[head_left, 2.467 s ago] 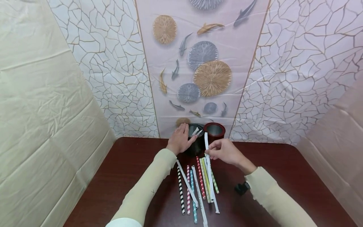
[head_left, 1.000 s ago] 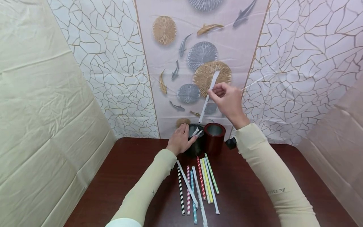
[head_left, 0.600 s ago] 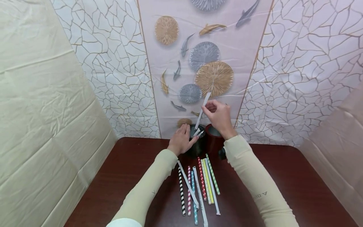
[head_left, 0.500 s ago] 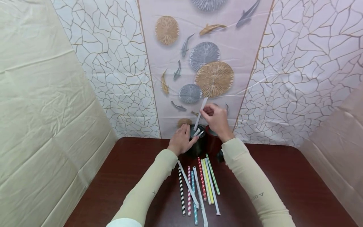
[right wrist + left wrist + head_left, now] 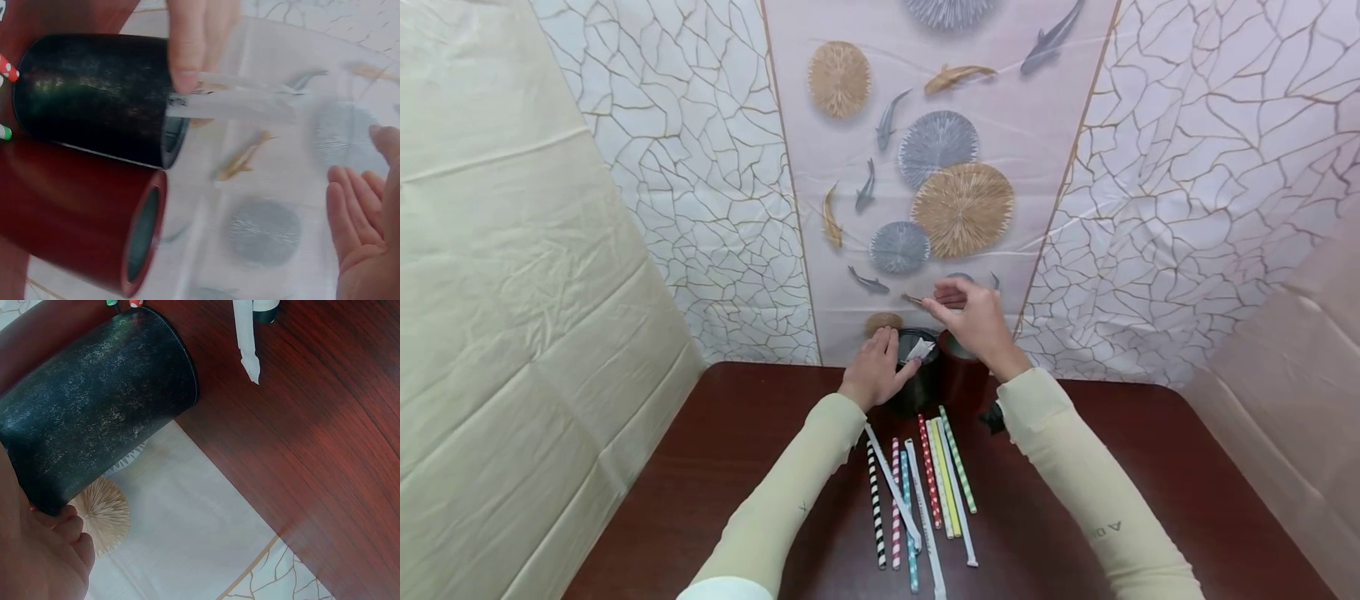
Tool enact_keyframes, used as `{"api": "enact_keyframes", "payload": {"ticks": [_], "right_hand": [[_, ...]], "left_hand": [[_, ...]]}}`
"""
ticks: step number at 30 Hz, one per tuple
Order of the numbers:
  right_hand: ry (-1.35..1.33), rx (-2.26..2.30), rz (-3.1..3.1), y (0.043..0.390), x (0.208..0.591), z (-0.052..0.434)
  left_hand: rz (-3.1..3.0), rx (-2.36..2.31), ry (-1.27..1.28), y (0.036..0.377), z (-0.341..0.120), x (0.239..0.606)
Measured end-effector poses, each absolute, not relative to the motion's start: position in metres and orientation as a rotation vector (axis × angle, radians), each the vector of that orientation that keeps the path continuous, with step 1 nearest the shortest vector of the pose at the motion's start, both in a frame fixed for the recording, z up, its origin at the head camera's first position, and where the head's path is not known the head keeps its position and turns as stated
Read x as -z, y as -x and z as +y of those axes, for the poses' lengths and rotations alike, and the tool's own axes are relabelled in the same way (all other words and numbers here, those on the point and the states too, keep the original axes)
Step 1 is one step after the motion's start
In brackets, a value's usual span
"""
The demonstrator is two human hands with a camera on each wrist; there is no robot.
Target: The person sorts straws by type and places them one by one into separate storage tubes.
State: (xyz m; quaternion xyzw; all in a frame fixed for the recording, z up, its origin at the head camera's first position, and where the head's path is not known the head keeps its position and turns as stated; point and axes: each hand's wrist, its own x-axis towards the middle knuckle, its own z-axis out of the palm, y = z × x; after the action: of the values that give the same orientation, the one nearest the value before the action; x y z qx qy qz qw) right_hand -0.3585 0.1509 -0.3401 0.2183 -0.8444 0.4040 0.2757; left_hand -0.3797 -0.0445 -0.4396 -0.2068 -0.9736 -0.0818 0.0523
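My left hand (image 5: 872, 367) holds the black cylindrical cup (image 5: 913, 392) at its rim, thumb on the near side and fingers along the left. In the left wrist view, curled fingertips show at the rim of that cup. White paper-wrapped straws (image 5: 250, 106) stick out of its mouth in the right wrist view. My right hand (image 5: 973, 321) hovers above and to the right of the cup, fingers parted and nothing between them. Partly behind the right hand in the head view stands a dark red cup (image 5: 75, 206), right beside the black one.
In front of the cups lie several loose straws: black-striped (image 5: 876, 504), pink-striped (image 5: 896, 500), blue (image 5: 906, 483), red (image 5: 929, 471), yellow (image 5: 945, 475) and green-striped (image 5: 958, 458). White wrapped straws (image 5: 927, 521) lie among them. A patterned cloth wall (image 5: 895, 192) rises behind the table.
My right hand took a white wrapped straw off the table, lifted it over the black cup, lowered it in and let go. The left hand has stayed on the cup.
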Motion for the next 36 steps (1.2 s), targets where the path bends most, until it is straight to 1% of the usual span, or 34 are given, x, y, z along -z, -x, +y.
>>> {"api": "enact_keyframes", "payload": {"ticks": [9, 15, 25, 36], "right_hand": [[-0.621, -0.979, -2.357, 0.321, 0.313, 0.157], [-0.653, -0.940, -2.448, 0.297, 0.308, 0.159], [-0.685, -0.950, -2.574, 0.270, 0.329, 0.150], [-0.746, -0.971, -2.762, 0.266, 0.361, 0.135]], "left_hand": [[-2.966, 0.243, 0.632, 0.383, -0.045, 0.441], [-2.973, 0.235, 0.629, 0.384, -0.044, 0.441], [-2.972, 0.240, 0.637, 0.383, -0.045, 0.442], [-2.975, 0.183, 0.633, 0.380, -0.045, 0.440]]}}
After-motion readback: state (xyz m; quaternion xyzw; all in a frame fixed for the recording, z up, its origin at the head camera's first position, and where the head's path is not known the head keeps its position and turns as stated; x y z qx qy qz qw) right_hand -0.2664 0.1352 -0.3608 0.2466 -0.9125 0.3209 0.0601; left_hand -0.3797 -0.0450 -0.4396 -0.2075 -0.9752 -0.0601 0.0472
